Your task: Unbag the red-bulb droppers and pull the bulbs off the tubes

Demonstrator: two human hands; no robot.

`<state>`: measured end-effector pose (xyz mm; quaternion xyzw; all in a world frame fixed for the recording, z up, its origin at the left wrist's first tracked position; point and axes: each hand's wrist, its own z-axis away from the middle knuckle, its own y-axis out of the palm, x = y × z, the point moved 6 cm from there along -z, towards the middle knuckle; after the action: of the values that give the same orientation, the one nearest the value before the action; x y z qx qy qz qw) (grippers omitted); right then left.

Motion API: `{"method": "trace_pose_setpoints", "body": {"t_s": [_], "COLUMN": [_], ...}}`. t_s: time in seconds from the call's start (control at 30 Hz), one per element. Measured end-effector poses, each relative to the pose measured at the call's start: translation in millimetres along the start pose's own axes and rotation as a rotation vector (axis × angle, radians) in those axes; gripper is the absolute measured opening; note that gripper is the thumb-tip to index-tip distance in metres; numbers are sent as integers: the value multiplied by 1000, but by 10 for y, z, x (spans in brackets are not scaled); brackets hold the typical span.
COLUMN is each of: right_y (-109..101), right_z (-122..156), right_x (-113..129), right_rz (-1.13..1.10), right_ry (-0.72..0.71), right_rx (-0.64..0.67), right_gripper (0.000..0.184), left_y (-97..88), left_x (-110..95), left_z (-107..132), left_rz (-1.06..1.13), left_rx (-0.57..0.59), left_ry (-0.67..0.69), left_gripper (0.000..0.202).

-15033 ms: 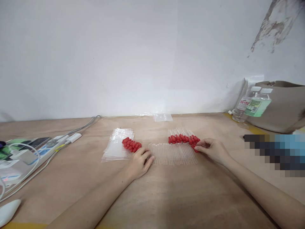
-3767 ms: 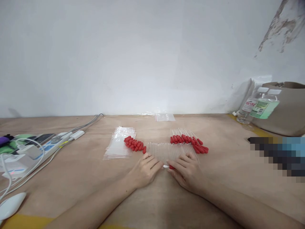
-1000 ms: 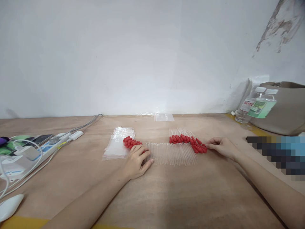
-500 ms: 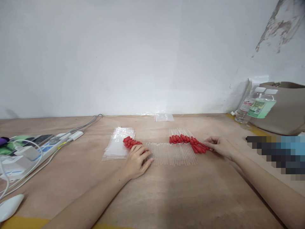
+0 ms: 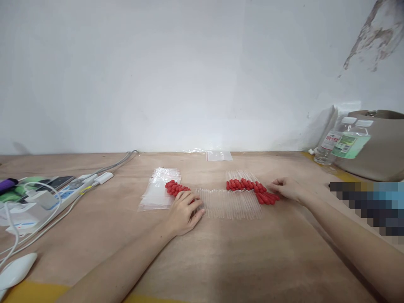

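My left hand [image 5: 187,213] lies palm down with its fingers spread over the left end of a row of clear glass dropper tubes [image 5: 229,204]. Under its fingertips is a cluster of red rubber bulbs [image 5: 174,188], partly covered by the hand. My right hand [image 5: 288,188] hovers by the right end of another red bulb group [image 5: 246,184], its thumb and fingers slightly apart with nothing visible between them. Thin clear tubes [image 5: 241,173] stick out behind that group. Several bulbs fan out separately at its right end [image 5: 267,198].
Clear zip bags [image 5: 160,185] are stacked at the left, and a single bag [image 5: 220,156] lies by the wall. A power strip [image 5: 67,192] with chargers and cables occupies the left side. Two bottles [image 5: 352,145] stand at the right before a grey-beige bag [image 5: 385,147].
My right hand has come off the rightmost red bulbs and lifted slightly. My left hand stays over the tubes. The whole view has shifted a little.
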<state>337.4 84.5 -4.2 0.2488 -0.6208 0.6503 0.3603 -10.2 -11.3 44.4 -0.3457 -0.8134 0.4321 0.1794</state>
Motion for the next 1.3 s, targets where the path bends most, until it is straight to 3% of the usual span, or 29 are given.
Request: {"method": "trace_pose_setpoints", "body": {"t_s": [0.23,0.43,0.63,0.73,0.8,0.9,0.97,1.03,1.13,1.3], "right_y": [112,81,-31,52,196,476,694,861,990,1077], "right_z": [-120,-100,-21,205,451,891,1165,1355,1507,1598], "right_x": [119,186,360,568,773,1003,1109,1154,1195,1250], "right_rz": [48,-12,-178,-246,-236,-53,179,345,415,394], "right_ry": [96,159,47,-90,-313,-651,-883,-1028,-1141,-1213], "right_rx": [8,-31,-89,-131,-153,-252,-316,-385,-455,-425], "right_gripper": [38,33,30,30,32,27,22,18,15,16], "left_y": [13,14,-1,-15,-40,-83,-86,-70,-45,-10], "left_x": [15,12,6,5,-13,-86,-167,-258,-377,-476], "left_z": [7,5,1,6,13,19,10,-8,-26,-12], "left_rz": [-3,0,13,4,-22,-77,-108,-126,-106,-57], "left_rx": [5,8,-12,-65,-127,-217,-223,-196,-176,-171], "left_ry": [-3,-5,12,27,35,54,85,133,203,264], "left_gripper": [20,20,23,34,44,53,52,47,33,20]}}
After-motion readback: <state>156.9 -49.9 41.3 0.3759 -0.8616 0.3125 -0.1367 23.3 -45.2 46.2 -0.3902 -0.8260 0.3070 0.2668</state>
